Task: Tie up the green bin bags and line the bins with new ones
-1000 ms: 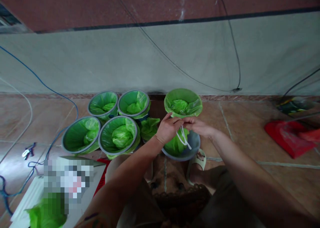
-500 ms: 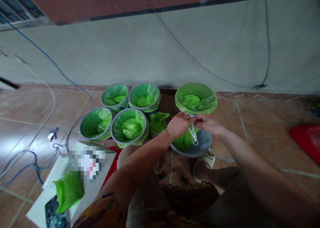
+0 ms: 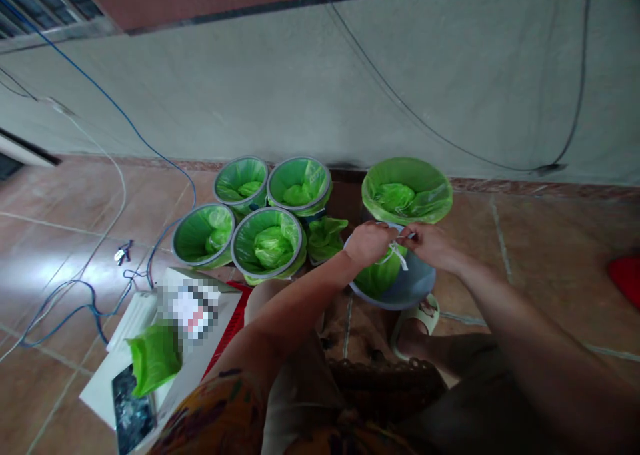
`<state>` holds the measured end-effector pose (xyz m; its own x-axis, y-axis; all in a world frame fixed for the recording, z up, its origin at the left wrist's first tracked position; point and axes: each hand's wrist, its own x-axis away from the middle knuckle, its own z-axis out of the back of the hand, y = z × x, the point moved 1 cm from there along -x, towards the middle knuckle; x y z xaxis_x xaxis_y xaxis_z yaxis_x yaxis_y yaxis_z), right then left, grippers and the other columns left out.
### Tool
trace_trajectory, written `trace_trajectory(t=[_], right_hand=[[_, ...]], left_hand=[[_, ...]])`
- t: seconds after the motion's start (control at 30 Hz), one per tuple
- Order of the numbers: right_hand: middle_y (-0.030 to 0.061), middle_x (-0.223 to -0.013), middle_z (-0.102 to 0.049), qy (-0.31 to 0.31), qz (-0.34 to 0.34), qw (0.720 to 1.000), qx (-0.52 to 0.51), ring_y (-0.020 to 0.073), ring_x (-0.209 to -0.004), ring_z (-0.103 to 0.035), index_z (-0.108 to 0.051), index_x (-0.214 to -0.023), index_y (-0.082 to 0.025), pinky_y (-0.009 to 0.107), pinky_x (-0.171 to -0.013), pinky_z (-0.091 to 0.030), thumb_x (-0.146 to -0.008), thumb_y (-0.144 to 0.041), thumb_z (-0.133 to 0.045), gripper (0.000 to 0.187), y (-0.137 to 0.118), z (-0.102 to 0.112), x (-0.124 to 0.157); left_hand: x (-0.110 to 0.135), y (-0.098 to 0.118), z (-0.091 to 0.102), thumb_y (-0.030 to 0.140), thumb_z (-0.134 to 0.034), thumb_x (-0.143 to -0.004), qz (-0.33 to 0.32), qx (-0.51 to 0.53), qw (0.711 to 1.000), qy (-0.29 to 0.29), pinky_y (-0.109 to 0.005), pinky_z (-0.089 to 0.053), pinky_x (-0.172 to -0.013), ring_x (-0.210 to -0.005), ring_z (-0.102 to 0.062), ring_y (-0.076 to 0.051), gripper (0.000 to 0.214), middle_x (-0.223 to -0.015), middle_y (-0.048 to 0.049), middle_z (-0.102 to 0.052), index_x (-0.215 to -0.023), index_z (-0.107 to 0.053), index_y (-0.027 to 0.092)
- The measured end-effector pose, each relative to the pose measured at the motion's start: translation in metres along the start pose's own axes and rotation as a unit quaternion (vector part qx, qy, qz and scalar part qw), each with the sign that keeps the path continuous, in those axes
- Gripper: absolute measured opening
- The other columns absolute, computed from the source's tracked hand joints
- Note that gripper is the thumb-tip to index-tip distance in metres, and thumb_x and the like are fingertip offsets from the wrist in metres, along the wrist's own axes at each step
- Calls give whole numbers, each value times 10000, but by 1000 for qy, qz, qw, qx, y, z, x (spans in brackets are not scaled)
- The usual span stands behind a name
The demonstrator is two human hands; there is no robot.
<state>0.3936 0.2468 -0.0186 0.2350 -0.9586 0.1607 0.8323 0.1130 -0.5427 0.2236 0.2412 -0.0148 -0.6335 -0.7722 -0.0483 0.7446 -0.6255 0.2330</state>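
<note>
Above a grey-blue bin (image 3: pixel 411 287) between my feet, both hands meet over a green plastic bag (image 3: pixel 375 278) that hangs into it. My left hand (image 3: pixel 369 244) is closed, its fingers gripping a white drawstring (image 3: pixel 404 260). Close beside it, my right hand (image 3: pixel 434 246) pinches the same white string, with a loose end dangling below the fingers. Just behind stands a bin lined with a green bag (image 3: pixel 407 187). A crumpled green bag (image 3: pixel 326 237) rests left of my left hand.
Several grey-rimmed bins (image 3: pixel 269 243) with green liners stand to the left by the wall. On a white box (image 3: pixel 173 402) lie a green bag (image 3: pixel 155 358) and a phone (image 3: pixel 131 402). Keys (image 3: pixel 123 252) and a blue cable (image 3: pixel 75 283) lie on the tiles. My sandal (image 3: pixel 423 318) is beside the bin.
The view has shifted, so the scene sits further right at the wall and lower items. My hands have parted slightly, and the white string now stretches between them.
</note>
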Motion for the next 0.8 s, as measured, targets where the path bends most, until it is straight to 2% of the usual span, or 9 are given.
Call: trace_trajectory(t=[0.2, 0.4, 0.5, 0.67, 0.8], right_hand=[[25, -678, -627, -17, 8, 999, -34, 155, -609, -532, -654, -725, -193, 273, -573, -354, -794, -323, -550, 180, 5, 0, -5], [-9, -549, -558, -2, -15, 992, -125, 122, -518, -468, -593, -631, -195, 258, -509, -302, -806, -445, -545, 308, -4, 6, -2], [-15, -515, -533, 11, -34, 987, -159, 113, -479, -445, -586, -646, -198, 260, -502, -306, -811, -491, -545, 339, -12, 7, 2], [-30, -483, -492, 16, -57, 978, -198, 107, -449, -412, -570, -685, -195, 256, -494, -305, -808, -486, -538, 318, -17, 5, 2], [-44, -491, -456, -18, -33, 982, -183, 100, -468, -396, -561, -661, -189, 245, -495, -288, -798, -441, -541, 286, -10, 3, -3]], left_hand=[[0, 0, 3, 216, -474, -923, 33, 19, 999, -8, -294, -478, -745, -837, -659, -203, 220, -906, -81, -695, -960, -687, 176], [-1, 0, 11, 198, -471, -912, 52, 63, 997, -12, -288, -475, -756, -877, -655, -204, 231, -948, -85, -705, -979, -691, 182], [-1, -2, 12, 193, -464, -910, 61, 77, 995, -8, -286, -474, -759, -874, -653, -203, 243, -952, -86, -709, -980, -695, 181], [-2, -3, 11, 191, -465, -900, 72, 90, 993, 1, -269, -476, -771, -868, -655, -190, 243, -935, -81, -714, -971, -698, 180], [-1, -1, 13, 186, -452, -898, 74, 76, 994, -26, -264, -485, -790, -882, -657, -182, 260, -963, -81, -714, -978, -699, 185]])
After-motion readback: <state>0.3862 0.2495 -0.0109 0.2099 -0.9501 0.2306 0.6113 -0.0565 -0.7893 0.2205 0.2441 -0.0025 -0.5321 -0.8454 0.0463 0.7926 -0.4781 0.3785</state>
